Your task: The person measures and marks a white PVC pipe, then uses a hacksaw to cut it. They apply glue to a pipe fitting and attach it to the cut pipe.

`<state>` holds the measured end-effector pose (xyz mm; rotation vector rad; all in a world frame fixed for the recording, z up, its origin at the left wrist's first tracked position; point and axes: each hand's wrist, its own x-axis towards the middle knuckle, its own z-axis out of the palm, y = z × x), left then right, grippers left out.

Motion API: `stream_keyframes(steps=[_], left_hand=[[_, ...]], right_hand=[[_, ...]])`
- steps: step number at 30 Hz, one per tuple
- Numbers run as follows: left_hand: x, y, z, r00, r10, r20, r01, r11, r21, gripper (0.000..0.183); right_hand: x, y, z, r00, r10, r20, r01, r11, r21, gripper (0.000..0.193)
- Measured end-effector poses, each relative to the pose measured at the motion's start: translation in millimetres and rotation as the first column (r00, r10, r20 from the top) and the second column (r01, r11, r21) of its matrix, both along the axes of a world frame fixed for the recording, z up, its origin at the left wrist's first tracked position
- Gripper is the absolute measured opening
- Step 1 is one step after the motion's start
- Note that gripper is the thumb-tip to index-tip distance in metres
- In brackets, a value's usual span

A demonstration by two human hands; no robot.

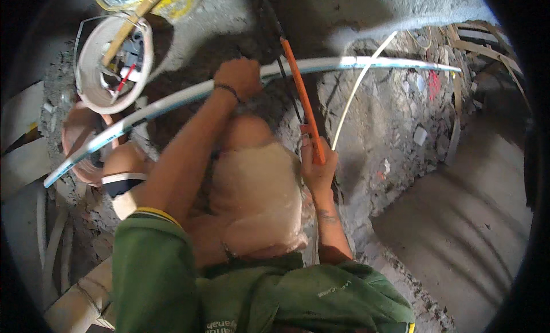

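Note:
A long white plastic pipe with a bluish lower side lies crosswise in front of me, from lower left to upper right. My left hand is closed around it near its middle, knuckles up. Just right of that fist, a hacksaw with an orange frame crosses the pipe, its dark thin blade on the left side of the frame. My right hand grips the saw's near end, below the pipe. Whether the blade has cut into the pipe, I cannot tell. My bent knee is below the left hand.
At upper left stands a whitish bucket holding several small tools and a wooden stick. A yellow container is behind it, a brownish tub below. A thin cream tube crosses the pipe at right. Rubble and wood strips surround the spot.

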<state>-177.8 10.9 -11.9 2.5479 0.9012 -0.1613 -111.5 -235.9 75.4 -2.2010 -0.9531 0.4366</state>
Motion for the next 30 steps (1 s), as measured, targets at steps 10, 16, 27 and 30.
stream_keyframes(steps=[10, 16, 27, 30], left_hand=[[2, -3, 12, 0.993, 0.045, -0.106, -0.046, 0.999, -0.003, 0.022], [-4, 0, 5, 0.995, 0.097, -0.016, -0.096, 0.995, 0.035, 0.022], [-3, 15, 10, 0.993, 0.078, -0.084, -0.087, 0.990, -0.113, 0.030], [-3, 19, 17, 0.992, 0.073, -0.100, -0.086, 0.988, -0.125, 0.030]], right_hand=[[-16, -29, 14, 0.994, 0.063, 0.091, -0.046, 0.984, -0.172, 0.011], [-27, -62, 56, 1.000, 0.012, -0.015, -0.012, 1.000, -0.029, 0.004], [-38, -76, 39, 1.000, 0.008, -0.001, -0.008, 0.999, 0.032, 0.019], [-29, -55, 27, 0.999, 0.035, 0.016, -0.036, 0.999, 0.034, 0.018]])
